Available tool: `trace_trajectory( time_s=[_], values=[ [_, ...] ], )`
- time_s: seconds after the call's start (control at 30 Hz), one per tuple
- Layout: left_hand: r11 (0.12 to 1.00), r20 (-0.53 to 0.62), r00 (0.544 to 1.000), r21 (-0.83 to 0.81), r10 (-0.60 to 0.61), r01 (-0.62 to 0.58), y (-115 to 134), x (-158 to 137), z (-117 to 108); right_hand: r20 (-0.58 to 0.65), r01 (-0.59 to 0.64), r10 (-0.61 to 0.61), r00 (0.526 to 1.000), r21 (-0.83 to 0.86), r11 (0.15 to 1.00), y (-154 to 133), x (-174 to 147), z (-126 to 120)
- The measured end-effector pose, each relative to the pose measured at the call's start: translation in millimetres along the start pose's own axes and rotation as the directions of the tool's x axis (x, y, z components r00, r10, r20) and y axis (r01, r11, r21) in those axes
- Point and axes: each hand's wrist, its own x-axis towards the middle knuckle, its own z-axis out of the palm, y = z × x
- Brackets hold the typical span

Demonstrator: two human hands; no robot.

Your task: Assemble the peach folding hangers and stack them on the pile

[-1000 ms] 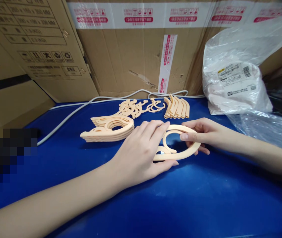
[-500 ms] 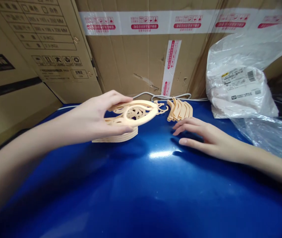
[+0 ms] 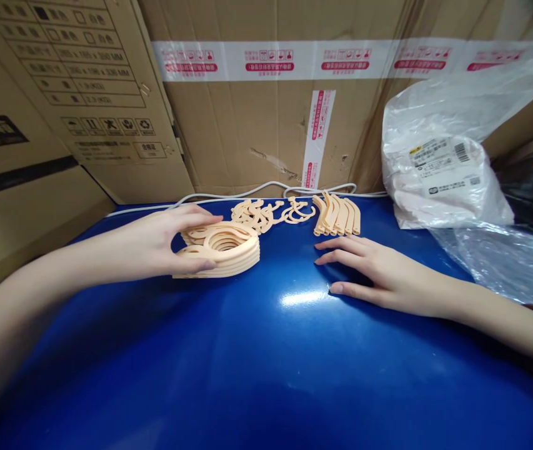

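Note:
My left hand (image 3: 175,244) is closed around the top of a stack of beige oval plastic pieces (image 3: 235,265) with a round opening; thumb in front, fingers behind. The pieces lie flat on one another on the blue table. My right hand (image 3: 364,272) holds nothing, its fingers stretched apart, low over the table. Just beyond its fingertips stands a row of beige curved plastic arms (image 3: 337,215), side by side. Several beige plastic hooks (image 3: 254,215) lie in a loose heap behind the stack. A few more hooks (image 3: 298,211) lie between that heap and the arms.
The blue table (image 3: 266,356) reflects a bright light. Cardboard boxes (image 3: 242,125) stand along the back and left. A white cable (image 3: 266,187) runs along the back edge. At the right are a white plastic bag (image 3: 444,181) with labels and clear plastic film (image 3: 505,262).
My left hand has lowered the held oval piece leftward onto the stack, uncovering the hooks behind. My right hand has stayed nearly in place. The camera view has tilted slightly.

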Motion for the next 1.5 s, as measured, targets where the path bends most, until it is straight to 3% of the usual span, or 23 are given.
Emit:
trace_trajectory(
  time_s=[0.73,1.5],
  values=[
    [0.999,0.069,0.997,0.04,-0.032,0.03,1.2,-0.5,-0.7,0.033,-0.003,0.005,0.999,-0.065,0.998,0.1,0.4,-0.2],
    [0.997,0.069,0.995,0.023,-0.076,0.075,1.8,0.4,0.4,0.013,0.002,-0.001,1.0,-0.051,0.999,-0.1,0.3,0.9]
  ],
)
